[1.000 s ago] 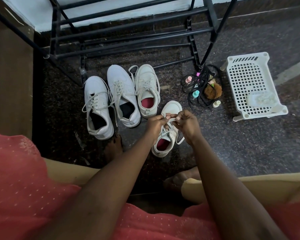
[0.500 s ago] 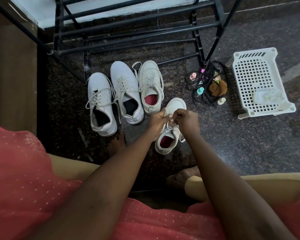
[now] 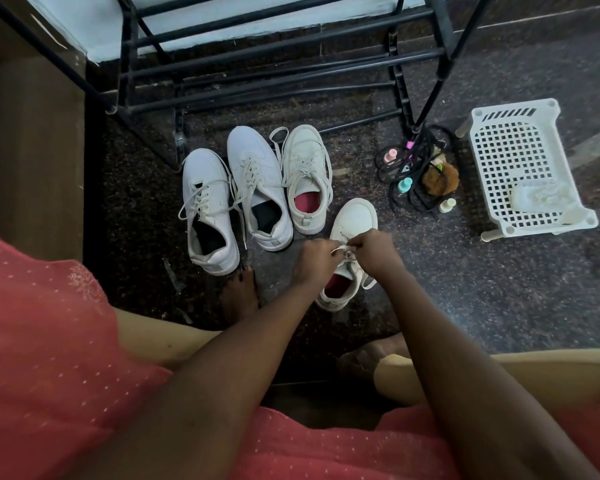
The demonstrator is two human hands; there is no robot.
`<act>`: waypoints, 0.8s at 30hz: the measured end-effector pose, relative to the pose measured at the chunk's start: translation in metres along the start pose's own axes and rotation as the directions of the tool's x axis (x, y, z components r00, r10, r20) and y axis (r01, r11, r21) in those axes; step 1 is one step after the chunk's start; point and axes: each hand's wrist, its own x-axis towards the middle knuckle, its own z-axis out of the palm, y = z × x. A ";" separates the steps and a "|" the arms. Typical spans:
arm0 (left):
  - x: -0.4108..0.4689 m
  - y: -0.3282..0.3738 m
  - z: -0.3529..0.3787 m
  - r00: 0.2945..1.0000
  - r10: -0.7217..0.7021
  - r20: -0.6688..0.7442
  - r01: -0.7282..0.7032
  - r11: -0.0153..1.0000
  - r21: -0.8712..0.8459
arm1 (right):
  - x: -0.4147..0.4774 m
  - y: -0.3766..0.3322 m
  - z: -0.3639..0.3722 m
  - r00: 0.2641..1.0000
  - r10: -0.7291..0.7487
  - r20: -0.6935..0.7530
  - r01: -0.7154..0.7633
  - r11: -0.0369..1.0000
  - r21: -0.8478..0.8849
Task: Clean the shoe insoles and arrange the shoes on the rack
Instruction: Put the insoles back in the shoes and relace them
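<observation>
Head view: left hand (image 3: 314,259) and right hand (image 3: 374,252) both pinch the lace (image 3: 340,250) over the shoe (image 3: 355,216). Same pinch as earlier — hands still over that shoe.

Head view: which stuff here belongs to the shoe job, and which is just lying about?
Job:
- shoe, its lace pinched by the left hand and right hand
- three other shoes on the floor
- rack

Lying about:
- basket
- small bottles
- brown fluffy lump
- black cords
</observation>
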 end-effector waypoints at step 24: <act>-0.009 -0.019 -0.002 0.962 -0.273 -0.004 0.202 0.722 -0.661 | -0.006 0.028 -0.022 0.927 0.373 0.036 -0.337 0.788 0.515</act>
